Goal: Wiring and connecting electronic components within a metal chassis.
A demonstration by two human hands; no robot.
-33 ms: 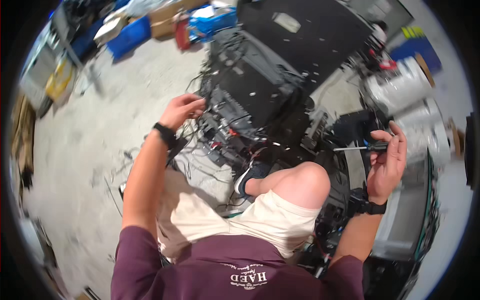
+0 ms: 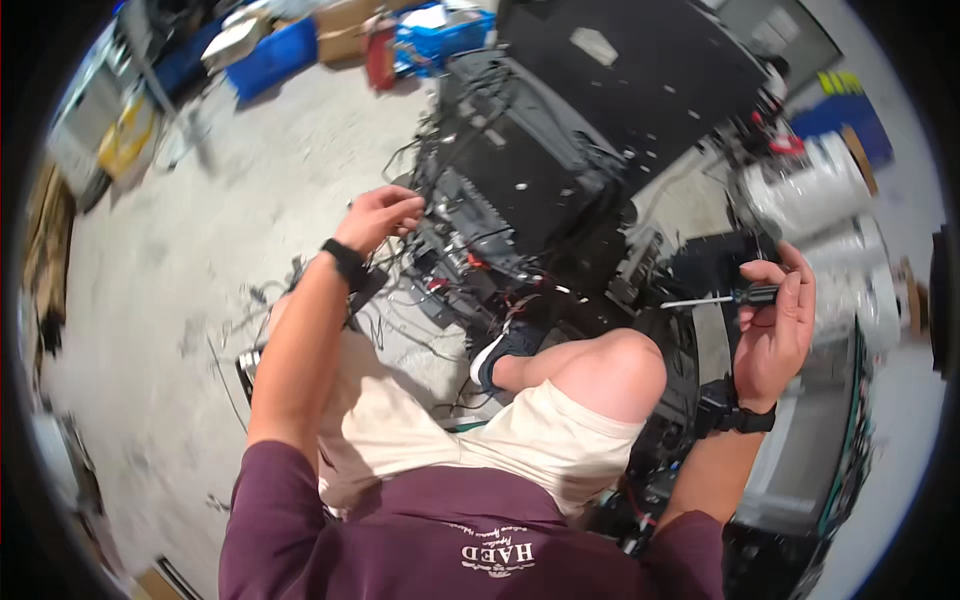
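My left hand (image 2: 383, 216) reaches to the left edge of a dismantled black machine (image 2: 500, 200), thumb and fingers pinched together. Whatever may be between those fingertips is too small or hidden to make out. On the right, my right hand (image 2: 778, 330) holds a screwdriver (image 2: 698, 301) by its dark handle, the bright shaft pointing left. This hand is raised apart from the machine. Exposed metal parts, loose wires and small red pieces (image 2: 476, 261) lie along the machine's near left side, between my left hand and my bent knee.
A large black panel (image 2: 650, 90) with a pale label lies beyond the machine. Plastic-wrapped rolls (image 2: 805, 185) stand at the right, near a grey framed panel (image 2: 800, 460). Blue bins (image 2: 272, 72) and cardboard boxes (image 2: 345, 32) line the far left. Cables (image 2: 405, 340) trail over the concrete floor.
The surroundings have shifted slightly rightward in the view, and my left hand has shifted with them. My right hand keeps the screwdriver in nearly the same pose.
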